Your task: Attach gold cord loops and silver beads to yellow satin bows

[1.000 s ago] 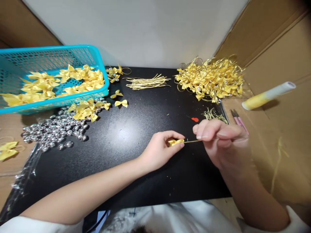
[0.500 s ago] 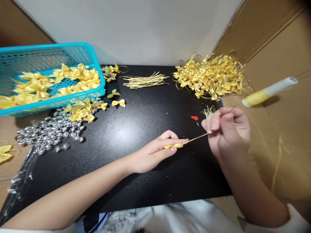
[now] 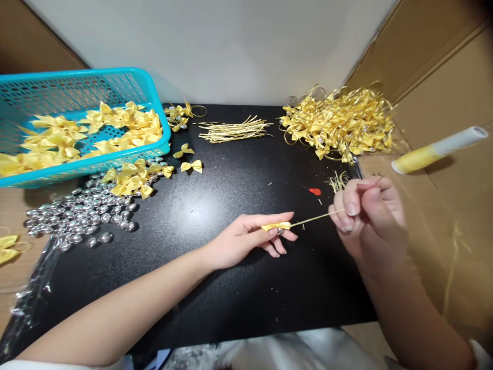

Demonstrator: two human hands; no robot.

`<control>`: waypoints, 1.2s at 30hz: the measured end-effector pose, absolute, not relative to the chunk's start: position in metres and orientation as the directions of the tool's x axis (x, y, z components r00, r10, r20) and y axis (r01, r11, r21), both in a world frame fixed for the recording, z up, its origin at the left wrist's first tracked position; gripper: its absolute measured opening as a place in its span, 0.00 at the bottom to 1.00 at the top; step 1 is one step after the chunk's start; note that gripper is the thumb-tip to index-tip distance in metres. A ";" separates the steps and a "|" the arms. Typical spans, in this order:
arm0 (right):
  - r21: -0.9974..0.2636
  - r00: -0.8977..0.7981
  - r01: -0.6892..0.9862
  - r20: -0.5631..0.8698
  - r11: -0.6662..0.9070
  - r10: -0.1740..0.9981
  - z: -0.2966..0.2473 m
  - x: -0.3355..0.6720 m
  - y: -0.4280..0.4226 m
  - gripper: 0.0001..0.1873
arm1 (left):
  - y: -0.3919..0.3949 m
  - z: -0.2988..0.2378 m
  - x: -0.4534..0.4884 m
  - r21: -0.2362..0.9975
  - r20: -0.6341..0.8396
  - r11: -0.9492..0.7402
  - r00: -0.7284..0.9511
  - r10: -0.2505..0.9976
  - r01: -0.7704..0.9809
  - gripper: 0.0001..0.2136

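Between thumb and fingers, my left hand (image 3: 246,239) holds a yellow ribbon bow (image 3: 275,226) above the middle of the black table. A small silver bead (image 3: 280,232) shows at the underside of the bow. From the bow a thin gold cord (image 3: 314,219) runs taut up to my right hand (image 3: 370,216). The right fingers are closed in a pinch, and a thin dark tip sticks out above them, too fine to name. Below the left palm the other fingers are partly spread.
A turquoise basket (image 3: 154,97) of yellow bows stands at the left, with silver beads (image 3: 84,213) before it. Gold cords (image 3: 234,129) lie at the back, beside a heap of finished-looking bows (image 3: 339,123). A red piece (image 3: 315,191), cord scraps (image 3: 339,181) and a yellow-white tube (image 3: 439,150) are at right.
My left hand has turned, so the bow now faces up more and the bead shows beneath it. My right hand has shifted slightly right and down, with the cord still stretched between them.
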State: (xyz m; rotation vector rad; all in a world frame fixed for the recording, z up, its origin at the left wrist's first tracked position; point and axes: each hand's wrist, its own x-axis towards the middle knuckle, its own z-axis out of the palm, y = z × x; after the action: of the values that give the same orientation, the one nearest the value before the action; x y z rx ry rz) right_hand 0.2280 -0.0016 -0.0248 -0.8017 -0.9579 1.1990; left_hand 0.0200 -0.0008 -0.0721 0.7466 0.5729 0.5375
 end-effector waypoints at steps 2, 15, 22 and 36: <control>-0.898 0.063 -0.396 0.180 0.190 0.982 -0.025 0.228 -0.002 0.03 | 0.000 -0.074 0.019 0.712 -0.252 0.629 0.723 0.643 -0.311 0.15; -0.873 0.080 -0.481 0.043 0.076 0.996 -0.034 0.230 0.001 0.02 | 0.007 -0.074 0.014 0.578 -0.197 0.735 0.814 0.547 -0.354 0.16; -0.885 0.151 -0.459 0.017 0.085 0.988 -0.037 0.233 0.002 0.05 | 0.006 -0.078 0.017 0.751 -0.241 0.533 0.589 0.771 -0.390 0.12; -0.918 0.264 -0.347 0.100 0.191 0.959 -0.039 0.234 0.005 0.05 | 0.008 -0.062 0.019 0.699 -0.389 0.671 0.655 0.647 -0.248 0.11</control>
State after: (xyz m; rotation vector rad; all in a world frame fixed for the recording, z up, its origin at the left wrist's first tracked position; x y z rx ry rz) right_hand 0.2337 0.0055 -0.0390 -0.9325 -0.8286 1.0823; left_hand 0.0188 0.0076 -0.0617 0.6512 0.6776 0.5499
